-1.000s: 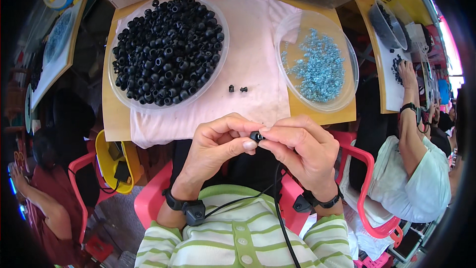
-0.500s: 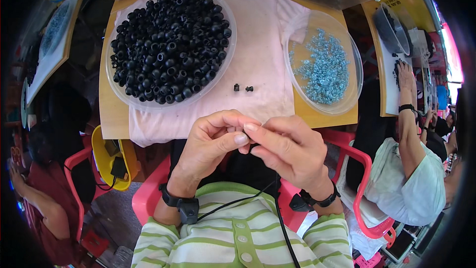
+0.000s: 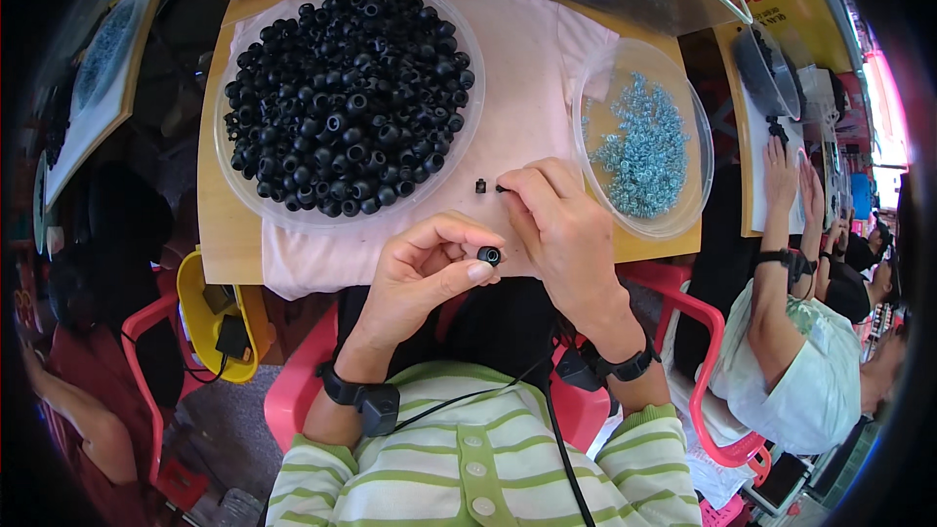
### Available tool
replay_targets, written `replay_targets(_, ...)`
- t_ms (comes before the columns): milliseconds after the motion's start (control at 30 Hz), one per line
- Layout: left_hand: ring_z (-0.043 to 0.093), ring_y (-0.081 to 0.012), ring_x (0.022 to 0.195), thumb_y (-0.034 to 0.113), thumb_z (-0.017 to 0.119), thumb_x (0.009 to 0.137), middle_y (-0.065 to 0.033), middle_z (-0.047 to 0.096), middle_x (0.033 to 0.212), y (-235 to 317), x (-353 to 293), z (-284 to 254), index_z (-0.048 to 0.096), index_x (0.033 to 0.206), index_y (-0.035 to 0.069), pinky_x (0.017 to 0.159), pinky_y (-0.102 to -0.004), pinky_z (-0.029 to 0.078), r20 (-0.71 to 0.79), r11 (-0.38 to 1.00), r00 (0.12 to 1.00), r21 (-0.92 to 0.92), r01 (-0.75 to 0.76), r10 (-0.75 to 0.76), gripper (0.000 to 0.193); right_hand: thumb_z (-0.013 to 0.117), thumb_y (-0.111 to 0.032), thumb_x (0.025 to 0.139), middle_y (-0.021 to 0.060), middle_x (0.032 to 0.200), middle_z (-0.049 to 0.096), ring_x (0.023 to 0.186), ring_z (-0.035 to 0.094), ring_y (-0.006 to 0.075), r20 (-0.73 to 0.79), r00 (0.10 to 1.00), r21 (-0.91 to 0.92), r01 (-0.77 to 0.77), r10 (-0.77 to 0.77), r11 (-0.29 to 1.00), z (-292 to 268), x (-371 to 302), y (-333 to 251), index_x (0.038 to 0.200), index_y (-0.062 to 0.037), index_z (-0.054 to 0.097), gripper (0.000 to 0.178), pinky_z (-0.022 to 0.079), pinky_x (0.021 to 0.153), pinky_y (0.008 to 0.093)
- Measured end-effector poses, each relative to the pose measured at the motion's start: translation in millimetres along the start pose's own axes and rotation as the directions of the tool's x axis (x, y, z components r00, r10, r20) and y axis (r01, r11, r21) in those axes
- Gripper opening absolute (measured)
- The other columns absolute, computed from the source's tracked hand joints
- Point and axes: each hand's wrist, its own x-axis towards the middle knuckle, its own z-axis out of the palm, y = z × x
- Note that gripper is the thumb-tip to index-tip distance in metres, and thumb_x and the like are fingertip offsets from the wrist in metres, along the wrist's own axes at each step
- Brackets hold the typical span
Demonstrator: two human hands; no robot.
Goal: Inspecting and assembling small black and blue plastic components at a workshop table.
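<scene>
- With my left hand (image 3: 429,268) I am pinching one small black ring (image 3: 489,255) between thumb and forefinger, holding it up just in front of the table (image 3: 220,234) edge.
- My right hand (image 3: 561,224) is reaching to the pink cloth (image 3: 527,88), its fingertips closing on a tiny black piece (image 3: 501,188) that is lying beside another one (image 3: 480,186).
- I judge I am in the pick-up step; next I am needing a fine pinch to bring that piece to the ring.
- The big dish of black rings (image 3: 342,98) and the dish of small bluish metal parts (image 3: 639,141) are standing close by.
</scene>
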Motion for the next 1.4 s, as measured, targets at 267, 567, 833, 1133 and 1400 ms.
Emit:
replay_targets(267, 0.062, -0.0167, 0.102, -0.004, 0.061, 0.088, -0.0098, 0.062, 0.113, -3.1, 0.7, 12.2, 0.063, 0.108, -0.001, 0.090, -0.0296, 0.051, -0.062, 0.994, 0.992, -0.016, -0.109, 0.108, 0.021, 0.066, 0.005, 0.078, 0.0100, 0.086, 0.062, 0.069, 0.063, 0.0208, 0.060, 0.987, 0.404, -0.159, 0.148, 0.901, -29.3, -13.1, -15.7, 0.094, -0.0024, 0.060, 0.018, 0.050, 0.058, 0.0291)
replay_targets(567, 0.063, -0.0168, 0.102, -0.003, 0.063, 0.088, -0.0099, 0.064, 0.110, -4.1, -9.2, 33.8, 0.063, 0.111, -0.001, 0.094, -0.0317, 0.051, -0.120, 0.998, 0.992, -0.049, -0.037, 0.031, 0.023, 0.069, 0.003, 0.079, 0.0094, 0.089, 0.063, 0.070, 0.063, 0.0180, -0.169, 0.983, 0.308, 0.119, -0.069, 0.944, -39.5, -31.9, -19.9, 0.097, -0.0020, 0.066, 0.020, 0.051, 0.059, 0.0275)
replay_targets(833, 0.065, -0.0185, 0.097, 0.000, 0.064, 0.088, -0.0109, 0.066, 0.109, -2.7, -18.0, 47.2, 0.062, 0.113, -0.001, 0.091, -0.0310, 0.052, -0.105, 0.999, 0.994, -0.046, -0.019, 0.014, 0.025, 0.069, -0.003, 0.085, 0.0057, 0.089, 0.063, 0.065, 0.059, 0.0069, -0.022, 0.975, 0.683, -0.145, 0.219, 0.715, -50.5, -48.4, -23.3, 0.095, 0.0003, 0.066, 0.011, 0.048, 0.054, 0.0193)
replay_targets(1133, 0.067, -0.0170, 0.086, -0.001, 0.066, 0.086, -0.0124, 0.068, 0.096, -1.1, -22.7, 47.7, 0.062, 0.105, -0.002, 0.081, -0.0290, 0.054, -0.087, 0.996, 0.996, -0.082, 0.016, -0.023, 0.020, 0.070, -0.003, 0.084, 0.0046, 0.088, 0.064, 0.064, 0.058, 0.0053, 0.028, 0.980, 0.767, -0.148, 0.198, 0.625, -59.8, -52.1, -25.2, 0.092, 0.0010, 0.067, 0.009, 0.045, 0.053, 0.0189)
replay_targets(1400, 0.067, -0.0166, 0.087, -0.002, 0.069, 0.084, -0.0106, 0.067, 0.098, -2.6, -24.6, 48.7, 0.062, 0.101, 0.000, 0.081, -0.0294, 0.055, -0.059, 0.990, 0.997, -0.134, 0.036, -0.044, 0.018, 0.070, 0.000, 0.083, 0.0055, 0.085, 0.063, 0.064, 0.060, 0.0075, -0.058, 0.993, 0.681, -0.036, 0.103, 0.732, -55.7, -54.3, -27.1, 0.091, 0.0002, 0.067, 0.009, 0.046, 0.054, 0.0197)
